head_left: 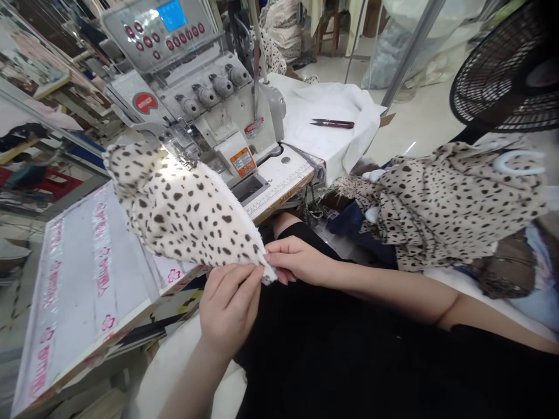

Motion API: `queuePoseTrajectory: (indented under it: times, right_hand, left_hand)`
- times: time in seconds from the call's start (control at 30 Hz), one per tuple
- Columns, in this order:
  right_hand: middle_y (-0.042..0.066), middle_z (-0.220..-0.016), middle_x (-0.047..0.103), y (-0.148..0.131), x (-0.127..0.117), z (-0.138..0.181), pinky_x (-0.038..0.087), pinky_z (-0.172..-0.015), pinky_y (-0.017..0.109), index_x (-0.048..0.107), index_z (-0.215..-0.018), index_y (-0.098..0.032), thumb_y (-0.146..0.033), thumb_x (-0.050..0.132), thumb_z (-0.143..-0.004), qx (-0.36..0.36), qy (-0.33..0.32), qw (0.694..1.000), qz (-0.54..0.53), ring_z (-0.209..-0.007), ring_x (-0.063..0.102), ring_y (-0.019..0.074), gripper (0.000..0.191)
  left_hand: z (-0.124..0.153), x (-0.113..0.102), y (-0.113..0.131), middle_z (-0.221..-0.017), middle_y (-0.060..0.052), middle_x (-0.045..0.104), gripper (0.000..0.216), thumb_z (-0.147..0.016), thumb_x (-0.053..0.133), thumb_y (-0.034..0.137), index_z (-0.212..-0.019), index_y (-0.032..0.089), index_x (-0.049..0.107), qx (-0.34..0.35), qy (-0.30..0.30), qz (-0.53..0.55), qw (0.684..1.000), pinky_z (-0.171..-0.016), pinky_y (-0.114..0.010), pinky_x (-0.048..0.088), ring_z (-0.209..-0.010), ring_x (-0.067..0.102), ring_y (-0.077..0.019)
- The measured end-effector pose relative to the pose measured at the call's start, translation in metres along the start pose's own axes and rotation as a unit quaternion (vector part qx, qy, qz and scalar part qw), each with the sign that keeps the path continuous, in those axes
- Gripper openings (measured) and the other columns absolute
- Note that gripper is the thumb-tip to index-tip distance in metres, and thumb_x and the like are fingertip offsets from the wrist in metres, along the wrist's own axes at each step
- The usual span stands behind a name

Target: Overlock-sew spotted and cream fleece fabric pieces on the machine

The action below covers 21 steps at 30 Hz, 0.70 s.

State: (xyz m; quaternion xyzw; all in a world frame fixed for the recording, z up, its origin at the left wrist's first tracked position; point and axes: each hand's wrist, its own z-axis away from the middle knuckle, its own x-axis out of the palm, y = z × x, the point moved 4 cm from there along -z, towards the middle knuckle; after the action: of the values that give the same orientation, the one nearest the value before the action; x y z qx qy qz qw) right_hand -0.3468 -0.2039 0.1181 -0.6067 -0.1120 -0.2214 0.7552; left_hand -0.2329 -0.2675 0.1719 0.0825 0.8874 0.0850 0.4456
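Observation:
A cream, dark-spotted plush fabric (192,215) stretches from under the lit needle area of a sewing machine (209,99) to its near corner in front of my body. My left hand (229,305) pinches the fabric close to that corner, thumb and fingers together. Just to its right, my right hand (303,261) grips the fabric's white edge between thumb and fingers. The two hands almost touch. Part of the far end of the cloth is bunched up left of the needle. The fingertips of both hands partly hide the corner.
Thread snips (332,123) lie on white cloth (305,99) behind the machine. More spotted fabric (445,203) is heaped at the right, with a black fan (502,75) above it. The table extension (78,279) on the left has a plastic-covered top with pink print.

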Motion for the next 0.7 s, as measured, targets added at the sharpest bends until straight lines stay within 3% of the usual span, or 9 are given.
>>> queuePoseTrajectory:
  times: [0.2, 0.33, 0.43, 0.53, 0.63, 0.7]
  right_hand:
    - [-0.005, -0.038, 0.046, 0.005, -0.002, 0.0, 0.021, -0.032, 0.015, 0.048, -0.058, -0.013, -0.026, 0.047, -0.077, 0.031, 0.01, 0.998, -0.049, -0.03, 0.033, 0.0029, 0.024]
    - [-0.003, -0.035, 0.043, 0.007, -0.005, 0.002, 0.017, -0.031, 0.017, 0.043, -0.051, -0.013, -0.03, 0.045, -0.079, 0.055, 0.013, 0.994, -0.092, -0.029, 0.03, 0.0033, 0.033]
    - [-0.003, -0.034, 0.041, 0.008, -0.005, 0.002, 0.018, -0.032, 0.017, 0.043, -0.052, -0.014, -0.035, 0.037, -0.085, 0.079, -0.014, 0.988, -0.132, -0.028, 0.027, 0.0037, 0.039]
    - [-0.003, -0.035, 0.042, 0.009, -0.005, 0.003, 0.018, -0.033, 0.017, 0.045, -0.061, -0.014, -0.038, 0.029, -0.088, 0.086, -0.046, 0.981, -0.168, -0.028, 0.025, 0.0046, 0.04]
    - [-0.004, -0.036, 0.041, 0.009, -0.006, 0.006, 0.018, -0.033, 0.018, 0.049, -0.069, -0.013, -0.043, 0.025, -0.088, 0.072, -0.055, 0.988, -0.128, -0.029, 0.024, 0.0056, 0.042]
    - [-0.005, -0.039, 0.039, 0.001, -0.013, 0.01, 0.02, -0.034, 0.018, 0.052, -0.075, -0.013, -0.042, 0.033, -0.086, 0.001, 0.006, 1.0, -0.017, -0.032, 0.028, 0.006, 0.037]
  left_hand:
    - [0.001, 0.004, 0.001, -0.089, -0.007, 0.062, 0.036, -0.069, 0.062, 0.002, -0.102, 0.015, 0.058, 0.003, -0.021, -0.017, 1.0, -0.076, -0.033, 0.047, -0.084, 0.056, -0.0173]
    - [0.0, 0.006, 0.004, -0.089, -0.008, 0.061, 0.032, -0.07, 0.063, 0.008, -0.101, 0.015, 0.057, 0.01, -0.031, -0.025, 0.999, -0.075, -0.033, 0.046, -0.084, 0.056, -0.0183]
    - [0.001, 0.009, 0.005, -0.088, -0.009, 0.061, 0.032, -0.068, 0.067, 0.013, -0.099, 0.014, 0.057, 0.011, -0.03, -0.034, 0.999, -0.074, -0.035, 0.046, -0.085, 0.055, -0.0203]
    - [0.003, 0.01, 0.005, -0.088, -0.009, 0.061, 0.033, -0.068, 0.064, 0.006, -0.099, 0.013, 0.057, 0.011, -0.018, -0.036, 0.999, -0.075, -0.036, 0.046, -0.085, 0.054, -0.0202]
    - [0.003, 0.008, 0.005, -0.088, -0.009, 0.061, 0.034, -0.068, 0.06, 0.0, -0.1, 0.013, 0.056, 0.013, -0.001, -0.01, 1.0, -0.075, -0.035, 0.046, -0.085, 0.053, -0.0186]
    - [0.002, 0.004, 0.004, -0.087, -0.008, 0.061, 0.033, -0.068, 0.059, -0.001, -0.098, 0.013, 0.057, 0.009, 0.009, 0.013, 1.0, -0.075, -0.034, 0.046, -0.084, 0.054, -0.0177]
